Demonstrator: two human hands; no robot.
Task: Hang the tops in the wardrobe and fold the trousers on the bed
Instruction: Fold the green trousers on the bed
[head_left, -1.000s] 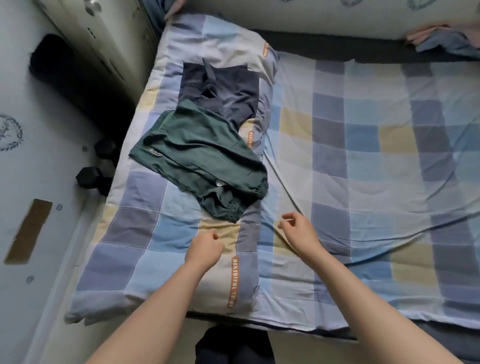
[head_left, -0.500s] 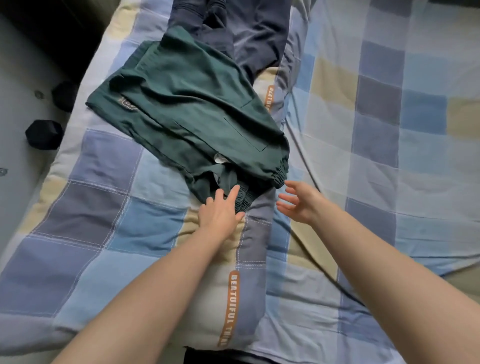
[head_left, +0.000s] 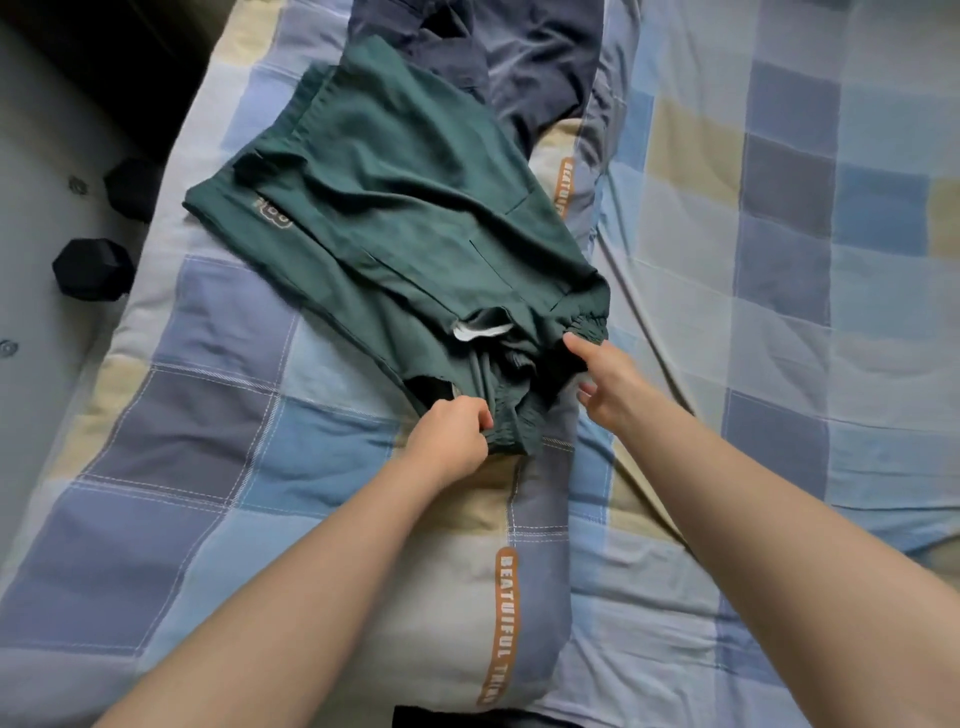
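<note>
Green trousers (head_left: 415, 208) lie folded and rumpled on a checked quilt (head_left: 208, 441) on the bed, their elastic waistband at the near end and a small white tag showing just inside it. From the head camera, a pale logo patch on the far left edge is too blurred to read. Behind them, dark navy trousers (head_left: 530, 67) run off the top of the frame and are partly covered by the green pair, so their full shape cannot be made out. On the floor to the left, 2 black dumbbell ends (head_left: 93, 267) sit in shadow, the farther one barely visible.

Left hand (head_left: 449, 436) has its fingers curled tight, gripping the gathered waistband at its near left corner. Right hand (head_left: 610, 382) is looser: the thumb presses the top of the waistband's right corner while the fingers tuck beneath the fabric, mostly hidden from view
</note>
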